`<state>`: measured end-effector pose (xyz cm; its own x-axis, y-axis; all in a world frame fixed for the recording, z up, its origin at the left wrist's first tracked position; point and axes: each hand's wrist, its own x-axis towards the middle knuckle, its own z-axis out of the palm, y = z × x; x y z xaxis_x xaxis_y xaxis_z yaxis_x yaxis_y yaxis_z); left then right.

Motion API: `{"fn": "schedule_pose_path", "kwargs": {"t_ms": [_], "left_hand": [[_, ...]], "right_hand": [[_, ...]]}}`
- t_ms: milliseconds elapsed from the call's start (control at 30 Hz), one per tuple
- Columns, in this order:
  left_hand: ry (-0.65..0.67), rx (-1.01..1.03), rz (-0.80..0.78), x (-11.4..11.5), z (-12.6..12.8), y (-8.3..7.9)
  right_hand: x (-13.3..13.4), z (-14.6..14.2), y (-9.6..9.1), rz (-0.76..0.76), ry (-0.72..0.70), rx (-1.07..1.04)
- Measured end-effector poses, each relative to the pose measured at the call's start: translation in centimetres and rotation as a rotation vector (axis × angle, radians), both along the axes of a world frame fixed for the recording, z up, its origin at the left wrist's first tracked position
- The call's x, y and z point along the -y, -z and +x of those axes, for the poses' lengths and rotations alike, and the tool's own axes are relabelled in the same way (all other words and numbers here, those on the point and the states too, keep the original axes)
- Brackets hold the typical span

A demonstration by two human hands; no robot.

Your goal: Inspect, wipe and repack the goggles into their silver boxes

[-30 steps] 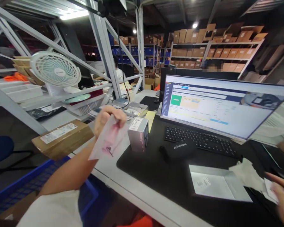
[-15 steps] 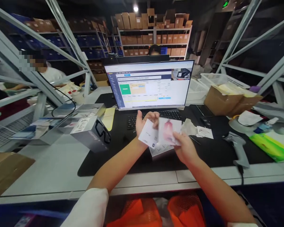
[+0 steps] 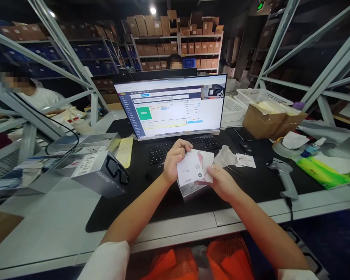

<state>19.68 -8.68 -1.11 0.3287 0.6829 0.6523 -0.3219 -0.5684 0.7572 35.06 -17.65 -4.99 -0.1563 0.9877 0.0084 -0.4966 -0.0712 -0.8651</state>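
My left hand (image 3: 175, 160) is closed on a white printed card (image 3: 189, 168) with a small code and a dark round mark near its lower right. My right hand (image 3: 223, 182) pinches a second card (image 3: 207, 160), white with a pink picture, which lies partly behind the first. The two cards overlap in front of my chest. Below them a grey box (image 3: 189, 193) rests on the black mat (image 3: 128, 210), its top mostly hidden by the cards and hands. The keyboard (image 3: 204, 143) is just beyond.
A monitor (image 3: 172, 109) stands behind the keyboard. To the left are a grey goggle box (image 3: 102, 175) and a yellow pad (image 3: 124, 152). On the right lie a barcode scanner (image 3: 284, 177), a green packet (image 3: 323, 173) and a cardboard box (image 3: 262, 118). A co-worker (image 3: 35, 91) sits at far left.
The cards have come together: the left hand's white card now covers much of the pink-pictured card. My left fingers have curled in around the card's edge. The camera has turned slightly right.
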Motion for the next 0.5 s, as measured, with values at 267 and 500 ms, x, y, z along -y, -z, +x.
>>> {"fn": "schedule_pose_path", "kwargs": {"t_ms": [267,500], "left_hand": [[-0.237,-0.171,0.059,-2.5,-2.3,3.9],[-0.387,-0.422,-0.012,-1.4,-6.4,9.1]], "right_hand": [[-3.6,2.8,0.3,0.021,0.003,0.554],[-6.7,5.9,-2.7,0.26,-0.145,1.583]]}}
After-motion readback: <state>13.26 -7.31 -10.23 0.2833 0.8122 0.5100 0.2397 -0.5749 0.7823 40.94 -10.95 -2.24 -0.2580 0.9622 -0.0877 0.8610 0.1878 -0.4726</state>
